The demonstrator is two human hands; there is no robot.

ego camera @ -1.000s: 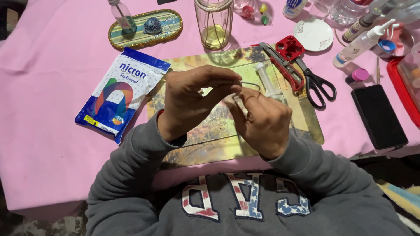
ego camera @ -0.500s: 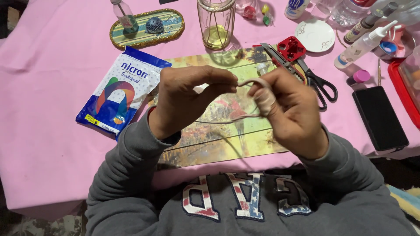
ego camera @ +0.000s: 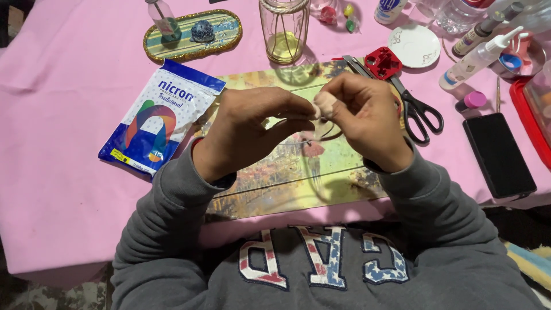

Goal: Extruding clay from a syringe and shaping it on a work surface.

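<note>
Left hand: the left hand (ego camera: 252,129) is raised above the board, fingers narrowed to a pinch whose tips meet the small pale lump (ego camera: 324,103); it grips the lump's left side.
Right hand: the right hand (ego camera: 367,117) is curled closed around the same lump, thumb and forefinger pressing it from the right.
Pale lump: a little beige piece, held in the air between both hands, just above the board's middle; a thin dark strand hangs from it, its kind unclear.
Board: a painted board (ego camera: 287,183) with green and yellow tones lies on the surface directly under the hands.
Packet: a blue and white packet (ego camera: 160,115) lies flat to the left of the board, touching its edge.
Scissors: black-handled scissors (ego camera: 416,109) lie just beside the right hand.
Jar: a glass jar (ego camera: 284,31) stands beyond the board.
Phone: a dark phone (ego camera: 499,155) lies well to the right.
Surface: a pink-covered surface (ego camera: 69,189) carries everything.
</note>
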